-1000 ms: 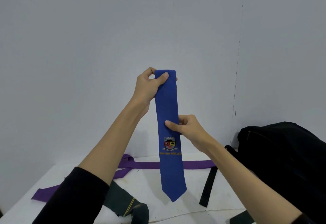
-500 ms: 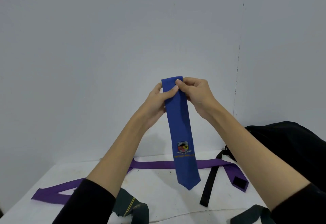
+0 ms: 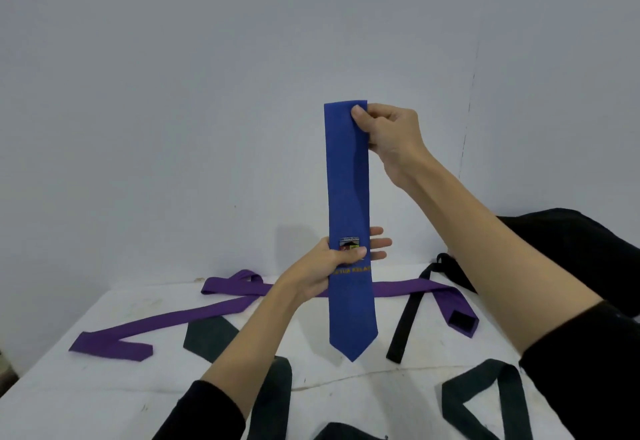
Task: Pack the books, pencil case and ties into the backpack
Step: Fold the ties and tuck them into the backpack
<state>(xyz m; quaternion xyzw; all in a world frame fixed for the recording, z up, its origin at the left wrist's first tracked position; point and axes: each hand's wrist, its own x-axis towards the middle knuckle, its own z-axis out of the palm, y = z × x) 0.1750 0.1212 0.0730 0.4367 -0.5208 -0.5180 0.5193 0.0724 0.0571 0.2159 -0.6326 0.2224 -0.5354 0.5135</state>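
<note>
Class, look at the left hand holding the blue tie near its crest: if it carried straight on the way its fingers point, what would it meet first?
The left hand points rightwards behind the blue tie; probably the right forearm first, though depth is unclear.

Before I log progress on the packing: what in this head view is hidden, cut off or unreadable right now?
- Backpack: mostly behind the right forearm and cut by the right edge; open or closed, and its contents, cannot be told.
- Books and pencil case: not in view.
- Blue tie: crest and yellow lettering partly covered by the left hand, too blurred to read.
- Dark green ties: cut by the bottom edge and sleeves; count unclear.
- Purple tie: middle hidden behind the blue tie.
</note>
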